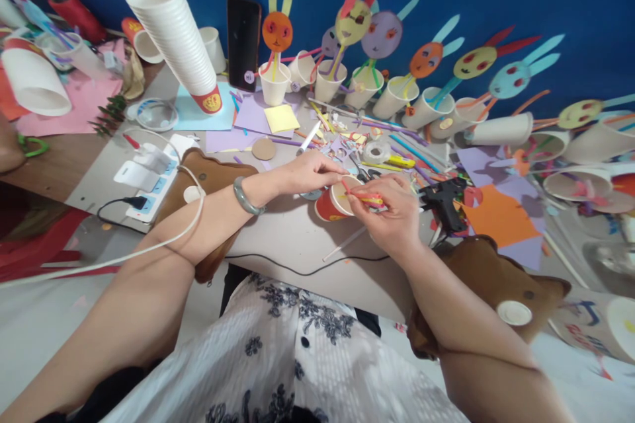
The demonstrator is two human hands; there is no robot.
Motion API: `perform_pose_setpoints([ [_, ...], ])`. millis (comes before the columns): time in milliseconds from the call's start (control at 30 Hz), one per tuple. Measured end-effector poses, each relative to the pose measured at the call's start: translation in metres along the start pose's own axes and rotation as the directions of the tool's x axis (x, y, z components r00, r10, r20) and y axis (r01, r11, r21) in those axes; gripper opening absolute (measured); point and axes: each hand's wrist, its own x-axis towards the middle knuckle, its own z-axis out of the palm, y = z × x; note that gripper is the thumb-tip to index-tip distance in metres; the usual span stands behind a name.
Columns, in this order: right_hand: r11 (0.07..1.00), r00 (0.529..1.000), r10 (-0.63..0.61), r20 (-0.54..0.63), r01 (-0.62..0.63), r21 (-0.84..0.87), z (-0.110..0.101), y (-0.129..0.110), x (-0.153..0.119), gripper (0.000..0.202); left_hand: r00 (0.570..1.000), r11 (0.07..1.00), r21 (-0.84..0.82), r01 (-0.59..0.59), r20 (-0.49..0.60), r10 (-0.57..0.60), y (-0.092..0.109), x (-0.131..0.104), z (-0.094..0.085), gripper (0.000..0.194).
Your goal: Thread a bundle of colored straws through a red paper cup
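Observation:
Between my hands a red and white paper cup (325, 206) leans slightly, its open mouth towards my right hand. My left hand (311, 173) reaches in from the left, fingers closed together at the cup's far rim; what lies between the fingertips is partly hidden. Thin red and yellow strips (370, 199) are pinched in my right hand (391, 211), over the cup's right rim. The tip of a red strip points towards my left fingertips. A thin white stick (343, 244) lies on the table below the cup.
Rabbit-faced paper cups (275, 82) line the blue wall. A tall cup stack (171, 33) and a phone (243, 43) stand back left. A power strip (156, 178) lies by my left arm, a black glue gun (445, 201) right of my right hand. Craft scraps (342, 139) lie behind.

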Motion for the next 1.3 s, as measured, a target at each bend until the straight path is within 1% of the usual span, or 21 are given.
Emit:
perform_pose_setpoints([
  [133, 0.993, 0.994, 0.109, -0.009, -0.108, 0.057, -0.003, 0.002, 0.001, 0.004, 0.997, 0.984, -0.169, 0.064, 0.058, -0.055, 0.001, 0.001, 0.004, 0.029],
  [233, 0.983, 0.987, 0.16, 0.02, -0.161, 0.087, -0.005, 0.007, 0.002, 0.003, 0.989, 0.95, -0.308, 0.062, 0.146, -0.017, -0.004, 0.002, 0.007, 0.032],
  [300, 0.978, 0.982, 0.189, 0.026, -0.19, 0.088, -0.006, 0.011, 0.003, 0.003, 0.983, 0.925, -0.377, 0.053, 0.182, 0.018, -0.012, 0.003, 0.009, 0.043],
  [400, 0.97, 0.973, 0.226, 0.04, -0.229, 0.081, -0.009, 0.017, 0.005, 0.002, 0.98, 0.886, -0.459, 0.068, 0.198, 0.027, -0.024, 0.005, 0.015, 0.057],
  [467, 0.968, 0.97, 0.234, 0.062, -0.238, 0.082, -0.012, 0.019, 0.007, 0.002, 0.985, 0.872, -0.489, 0.035, 0.163, 0.052, -0.03, 0.006, 0.019, 0.06],
  [567, 0.962, 0.964, 0.238, 0.12, -0.251, 0.106, -0.016, 0.021, 0.012, 0.002, 0.993, 0.882, -0.47, -0.014, 0.096, 0.067, -0.032, 0.005, 0.026, 0.057],
  [667, 0.949, 0.949, 0.262, 0.174, -0.287, 0.135, -0.019, 0.022, 0.017, 0.005, 0.993, 0.879, -0.477, -0.019, 0.097, 0.074, -0.031, 0.003, 0.033, 0.053],
  [700, 0.943, 0.946, 0.273, 0.177, -0.299, 0.143, -0.019, 0.022, 0.018, 0.005, 0.994, 0.872, -0.489, -0.024, 0.085, 0.074, -0.03, 0.002, 0.034, 0.055],
  [767, 0.934, 0.942, 0.292, 0.166, -0.319, 0.163, -0.02, 0.022, 0.019, 0.004, 0.997, 0.869, -0.492, -0.057, 0.022, 0.078, -0.031, 0.001, 0.038, 0.058],
  [833, 0.928, 0.943, 0.296, 0.153, -0.322, 0.187, -0.02, 0.023, 0.02, 0.005, 0.995, 0.882, -0.461, -0.102, -0.037, 0.096, -0.031, 0.0, 0.04, 0.058],
  [900, 0.928, 0.947, 0.286, 0.145, -0.311, 0.204, -0.021, 0.022, 0.019, 0.008, 0.99, 0.896, -0.422, -0.138, -0.058, 0.126, -0.03, 0.0, 0.04, 0.055],
  [1000, 0.932, 0.951, 0.29, 0.104, -0.306, 0.196, -0.02, 0.02, 0.017, 0.008, 0.984, 0.906, -0.383, -0.179, -0.065, 0.166, -0.027, -0.002, 0.041, 0.056],
  [1100, 0.938, 0.949, 0.315, 0.008, -0.313, 0.146, -0.019, 0.016, 0.013, 0.004, 0.976, 0.923, -0.318, -0.215, -0.101, 0.193, -0.023, -0.005, 0.041, 0.059],
  [1200, 0.953, 0.953, 0.296, -0.064, -0.291, 0.079, -0.016, 0.015, 0.009, 0.006, 0.964, 0.949, -0.195, -0.246, -0.154, 0.218, -0.021, -0.007, 0.044, 0.06],
  [1300, 0.959, 0.956, 0.282, -0.083, -0.277, 0.067, -0.014, 0.014, 0.007, 0.007, 0.939, 0.954, -0.066, -0.293, -0.207, 0.274, -0.022, -0.008, 0.047, 0.06],
])
